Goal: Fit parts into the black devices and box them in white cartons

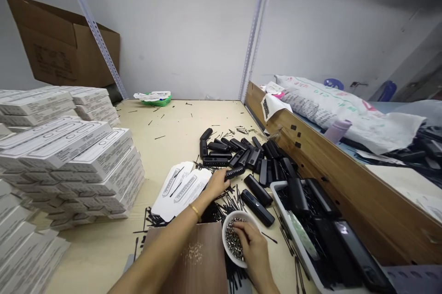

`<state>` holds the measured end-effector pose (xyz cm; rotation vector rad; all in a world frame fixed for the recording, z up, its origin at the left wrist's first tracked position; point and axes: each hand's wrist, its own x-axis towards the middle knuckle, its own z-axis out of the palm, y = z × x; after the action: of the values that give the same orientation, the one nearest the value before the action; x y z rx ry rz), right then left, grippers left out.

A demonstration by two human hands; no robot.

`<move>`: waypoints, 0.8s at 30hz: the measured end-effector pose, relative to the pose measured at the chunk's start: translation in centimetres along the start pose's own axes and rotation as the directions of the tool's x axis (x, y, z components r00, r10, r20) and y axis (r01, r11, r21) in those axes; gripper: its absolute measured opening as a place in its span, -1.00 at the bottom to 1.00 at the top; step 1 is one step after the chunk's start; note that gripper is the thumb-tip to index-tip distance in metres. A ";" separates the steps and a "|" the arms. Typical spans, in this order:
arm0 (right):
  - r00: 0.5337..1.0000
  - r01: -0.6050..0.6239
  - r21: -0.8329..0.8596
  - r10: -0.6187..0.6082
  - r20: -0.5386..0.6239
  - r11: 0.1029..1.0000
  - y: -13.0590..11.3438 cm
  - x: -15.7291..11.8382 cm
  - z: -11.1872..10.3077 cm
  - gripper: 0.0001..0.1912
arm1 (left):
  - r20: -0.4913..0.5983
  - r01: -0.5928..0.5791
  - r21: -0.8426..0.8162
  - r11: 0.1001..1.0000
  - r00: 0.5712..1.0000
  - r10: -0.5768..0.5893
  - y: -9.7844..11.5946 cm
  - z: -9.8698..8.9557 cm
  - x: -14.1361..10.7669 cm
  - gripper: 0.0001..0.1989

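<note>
My left hand (217, 184) reaches forward and closes on a black oblong part (235, 172) at the near edge of a heap of similar black parts (248, 156). My right hand (253, 247) dips its fingers into a small white bowl (228, 226) full of tiny silver screws. A thin gold bangle (195, 211) sits on my left wrist. Flat white die-cut cards (181, 189) lie just left of my left hand. Thin black sticks (228, 202) are scattered between the two hands.
Tall stacks of white boxes (69, 160) fill the left side. A white tray (293, 229) with black parts sits at the right, against a wooden divider (345, 183). A brown board (193, 257) lies near me. A cardboard box (62, 45) stands at back left.
</note>
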<state>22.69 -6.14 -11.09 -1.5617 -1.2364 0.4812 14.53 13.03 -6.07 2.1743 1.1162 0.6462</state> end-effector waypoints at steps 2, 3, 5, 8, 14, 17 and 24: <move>0.987 -0.159 0.206 0.154 0.044 0.966 -0.9 0.2 -0.7 -0.76 | -0.063 0.020 -0.076 0.997 0.998 -0.025 -0.2 -2.5 -2.6 -0.69; 0.971 -0.237 0.299 0.224 0.079 0.924 -1.4 0.3 -0.9 -0.74 | -0.095 0.031 -0.124 0.992 0.995 -0.043 -0.1 -3.6 -4.1 -0.68; 0.936 -0.350 0.441 0.320 0.143 0.826 -2.5 0.2 -1.0 -0.71 | -0.158 0.074 -0.348 0.934 0.978 -0.136 0.6 -5.2 -7.2 -0.68; 0.913 -0.405 0.524 0.360 0.191 0.749 -3.7 -0.2 -0.4 -0.70 | -0.057 0.152 -0.882 0.447 0.905 -0.421 2.0 -5.8 -11.5 -0.61; 0.939 -0.336 0.485 0.327 0.106 0.807 -4.4 -1.5 2.0 -0.74 | 0.255 0.107 -0.959 -0.261 0.728 -0.637 2.7 -4.0 -15.9 -0.78; 0.966 -0.246 0.408 0.259 0.025 0.879 -4.5 -2.0 2.7 -0.77 | 0.320 0.099 -0.931 -0.352 0.686 -0.654 2.6 -3.7 -16.5 -0.82; 0.999 0.006 0.232 0.006 -0.052 0.973 -5.7 -2.0 2.6 -0.83 | 0.259 0.061 -0.951 -0.304 0.694 -0.672 3.1 -3.9 -17.2 -0.81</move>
<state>17.17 -7.08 -7.62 -1.3679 -1.0984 0.5609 4.64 -1.70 -3.65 0.0879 0.8430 1.1182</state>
